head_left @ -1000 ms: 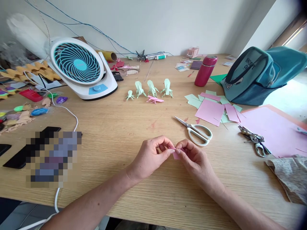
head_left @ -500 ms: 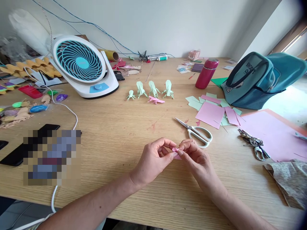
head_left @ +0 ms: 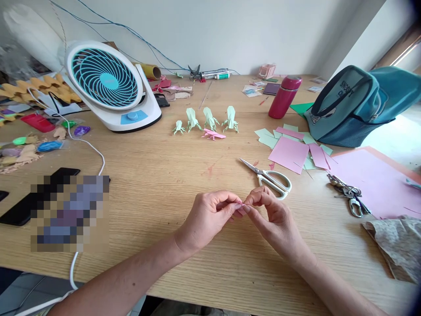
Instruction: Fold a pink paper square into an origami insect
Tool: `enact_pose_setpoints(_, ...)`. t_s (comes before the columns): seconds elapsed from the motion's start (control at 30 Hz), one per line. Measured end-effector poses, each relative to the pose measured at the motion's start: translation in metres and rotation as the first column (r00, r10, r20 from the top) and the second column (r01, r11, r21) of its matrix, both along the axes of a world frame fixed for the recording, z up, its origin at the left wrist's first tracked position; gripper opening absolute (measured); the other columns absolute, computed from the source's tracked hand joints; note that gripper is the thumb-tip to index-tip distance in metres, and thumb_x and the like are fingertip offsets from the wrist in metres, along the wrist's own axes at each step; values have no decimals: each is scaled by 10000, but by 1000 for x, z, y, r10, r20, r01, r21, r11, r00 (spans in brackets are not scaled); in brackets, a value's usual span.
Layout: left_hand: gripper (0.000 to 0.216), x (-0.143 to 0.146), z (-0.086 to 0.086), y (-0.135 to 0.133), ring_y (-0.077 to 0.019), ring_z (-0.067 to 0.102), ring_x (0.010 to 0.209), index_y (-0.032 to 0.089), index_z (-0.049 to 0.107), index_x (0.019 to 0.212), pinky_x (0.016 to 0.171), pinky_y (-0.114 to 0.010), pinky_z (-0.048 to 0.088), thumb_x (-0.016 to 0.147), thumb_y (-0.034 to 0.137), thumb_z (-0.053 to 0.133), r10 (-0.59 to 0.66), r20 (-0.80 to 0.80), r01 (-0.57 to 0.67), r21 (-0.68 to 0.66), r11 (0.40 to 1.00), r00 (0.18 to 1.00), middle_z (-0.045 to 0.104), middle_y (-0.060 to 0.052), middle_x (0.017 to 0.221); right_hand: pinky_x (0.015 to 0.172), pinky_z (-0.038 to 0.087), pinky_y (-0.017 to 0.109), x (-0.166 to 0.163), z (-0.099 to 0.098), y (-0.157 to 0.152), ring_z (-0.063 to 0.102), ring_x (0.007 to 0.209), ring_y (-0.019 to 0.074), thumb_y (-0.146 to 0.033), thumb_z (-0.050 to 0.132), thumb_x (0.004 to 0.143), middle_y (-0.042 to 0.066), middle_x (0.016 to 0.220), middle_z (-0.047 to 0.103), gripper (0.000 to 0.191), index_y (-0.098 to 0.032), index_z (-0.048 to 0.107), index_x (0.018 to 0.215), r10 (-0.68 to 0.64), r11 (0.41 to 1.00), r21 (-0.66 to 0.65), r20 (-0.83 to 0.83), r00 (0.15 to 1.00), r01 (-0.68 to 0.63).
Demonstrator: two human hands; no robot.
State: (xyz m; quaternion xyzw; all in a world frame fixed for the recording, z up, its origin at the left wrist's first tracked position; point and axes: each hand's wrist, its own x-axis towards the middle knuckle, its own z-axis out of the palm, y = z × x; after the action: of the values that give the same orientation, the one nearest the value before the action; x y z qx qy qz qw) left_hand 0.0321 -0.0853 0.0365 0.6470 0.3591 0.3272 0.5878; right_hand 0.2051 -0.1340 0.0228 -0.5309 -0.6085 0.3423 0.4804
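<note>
- My left hand [head_left: 207, 215] and right hand [head_left: 274, 217] meet fingertip to fingertip just above the wooden table [head_left: 171, 175]; both pinch shut on a small pink paper piece [head_left: 242, 206]
- The paper piece is thin and matte; only a sliver shows between the thumbs and forefingers, the rest is hidden, so I can't make out its folded shape
- Table: pale wood grain, light laminate look, a few faint red marks near the middle
- Scissors [head_left: 268, 179] just beyond my right hand: bright steel blades, white plastic loop handles, lying flat, blades closed
- Cut paper squares [head_left: 291, 147] in pink and pale green, overlapping flat; large pink sheet [head_left: 371, 180] to the right, cut off at the frame edge
- Metal keys [head_left: 350, 197] on the near edge of that sheet, glossy, tangled, count unclear
- Row of folded paper figures [head_left: 205, 122], pale green, spiky legs, standing upright; one pink one lies in front
- Desk fan [head_left: 110, 85]: white plastic body, teal spiral grille, round
- Magenta bottle [head_left: 282, 97]: smooth cylinder, upright
- Teal fabric bag [head_left: 355, 105] with mesh lower panel; print only partly readable
- Crumpled patterned cloth [head_left: 393, 243] at the right, cut off
- Dark flat devices [head_left: 49, 193] at left partly pixelated, can't identify them
</note>
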Motion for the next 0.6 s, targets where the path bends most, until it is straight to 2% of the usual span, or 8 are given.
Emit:
enact_pose_setpoints(0.17,119,-3,3,0,-114,708,729,153,742,853,664,-170,565,909,190,644,-33,-10,33,-5,999,999,751,-12,788,817,426,370,6,-3,2,533,852,201,-296,609,945,28,860,584,115,-243,616,844,103,995,4,13,995,-103)
enact_pose_setpoints(0.33,145,-5,5,0,-143,727,764,139,736,839,696,-209,591,914,221,642,-49,-17,48,-47,998,999,754,-36,786,824,437,387,9,-5,3,540,854,212,-267,598,945,32,861,587,73,-256,623,878,135,990,33,20,991,-136)
enact_pose_setpoints(0.6,186,-5,6,2,-137,718,711,134,718,826,649,-213,591,909,287,655,-95,19,97,-146,985,995,749,-45,761,804,451,380,9,-5,5,531,830,196,-272,602,959,26,854,564,82,-260,618,880,181,982,63,-17,983,-179)
